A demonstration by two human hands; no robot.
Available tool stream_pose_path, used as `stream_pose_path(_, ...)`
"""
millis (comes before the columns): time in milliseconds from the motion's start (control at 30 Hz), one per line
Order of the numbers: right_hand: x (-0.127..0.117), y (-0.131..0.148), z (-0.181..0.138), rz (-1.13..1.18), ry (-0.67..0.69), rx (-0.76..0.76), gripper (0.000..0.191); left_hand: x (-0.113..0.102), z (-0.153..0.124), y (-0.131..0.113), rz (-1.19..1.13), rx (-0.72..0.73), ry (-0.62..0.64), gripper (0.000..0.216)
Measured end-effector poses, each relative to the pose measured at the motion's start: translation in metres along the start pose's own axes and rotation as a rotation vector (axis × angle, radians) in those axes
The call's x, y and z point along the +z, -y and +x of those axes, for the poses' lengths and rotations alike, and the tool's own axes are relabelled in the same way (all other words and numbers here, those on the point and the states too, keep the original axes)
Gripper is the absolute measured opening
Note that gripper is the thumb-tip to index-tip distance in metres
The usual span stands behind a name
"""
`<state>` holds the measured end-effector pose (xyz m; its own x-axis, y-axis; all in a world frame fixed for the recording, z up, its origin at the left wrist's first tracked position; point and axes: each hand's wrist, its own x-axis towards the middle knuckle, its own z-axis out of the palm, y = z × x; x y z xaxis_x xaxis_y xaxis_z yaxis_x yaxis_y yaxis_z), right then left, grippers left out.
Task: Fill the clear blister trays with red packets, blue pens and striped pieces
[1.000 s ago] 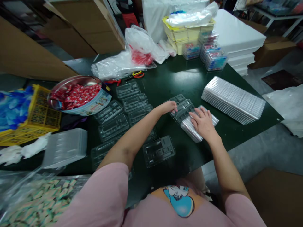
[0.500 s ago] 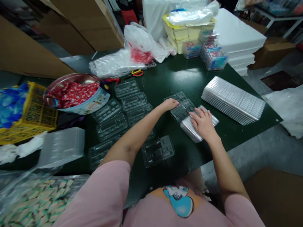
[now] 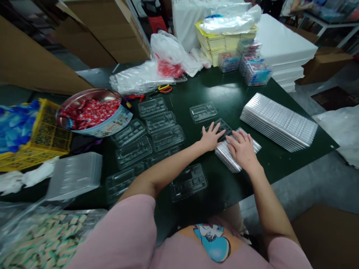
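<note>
My left hand lies with fingers spread on the top clear plastic tray of a small stack of trays on the dark green table. Beside it, my right hand rests flat on the same stack, fingers apart. One single clear tray lies by itself just beyond the stack. Several more clear trays are laid out in rows to the left of my hands, and another sits near the table's front edge.
A long stack of clear trays lies at the right. A metal bowl of red packets, a yellow basket, scissors, plastic bags and stacked filled boxes stand around. Cardboard sheets lean at the left.
A single tray that my left hand held at the stack now lies alone farther back on the table. My left hand has come back onto the stack with fingers spread. My right hand stayed put.
</note>
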<state>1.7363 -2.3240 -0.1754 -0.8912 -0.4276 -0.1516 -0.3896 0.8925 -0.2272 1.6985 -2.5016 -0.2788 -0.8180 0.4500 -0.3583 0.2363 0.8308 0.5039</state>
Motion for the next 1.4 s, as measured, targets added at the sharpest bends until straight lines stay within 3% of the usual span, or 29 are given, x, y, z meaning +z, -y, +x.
stream_pose_path(67,0.000,0.000,-0.001,0.000,-0.003,-0.008,0.037,0.004,0.006,0.007,0.014,-0.033,0.059,0.079)
stream_pose_path(167,0.002,-0.001,-0.001,-0.011,-0.020,-0.022,0.036,0.000,0.026,0.036,0.022,-0.099,0.059,0.088)
stream_pose_path(467,0.006,-0.001,-0.003,-0.051,-0.044,-0.036,0.035,-0.039,0.069,0.129,0.126,-0.198,0.141,0.070)
stream_pose_path(700,0.006,-0.002,-0.004,-0.049,-0.045,-0.042,0.035,-0.066,0.073,0.191,0.127,-0.276,0.246,0.089)
stream_pose_path(867,0.008,-0.002,-0.003,-0.034,-0.046,-0.037,0.035,-0.072,0.058,0.208,-0.045,-0.351,0.160,0.095)
stream_pose_path(1000,0.007,-0.001,-0.001,0.004,-0.039,-0.009,0.037,-0.079,0.052,0.185,-0.111,-0.325,0.030,0.089)
stream_pose_path(1133,0.006,-0.001,0.001,0.084,-0.053,0.020,0.038,-0.079,0.050,0.106,-0.273,-0.147,-0.065,0.045)
stream_pose_path(1167,0.006,-0.001,0.001,0.101,-0.065,0.027,0.036,-0.077,0.047,0.082,-0.367,-0.090,-0.021,0.036)
stream_pose_path(1267,0.006,-0.003,0.000,0.132,-0.104,0.035,0.032,-0.067,0.036,0.018,-0.937,0.012,0.282,0.032)
stream_pose_path(1333,0.007,-0.003,-0.001,0.140,-0.120,0.032,0.032,-0.061,0.029,-0.006,-1.141,-0.018,0.413,0.033)
stream_pose_path(1400,0.008,-0.004,-0.002,0.145,-0.130,0.031,0.032,-0.057,0.025,-0.015,-1.233,-0.094,0.466,0.037)
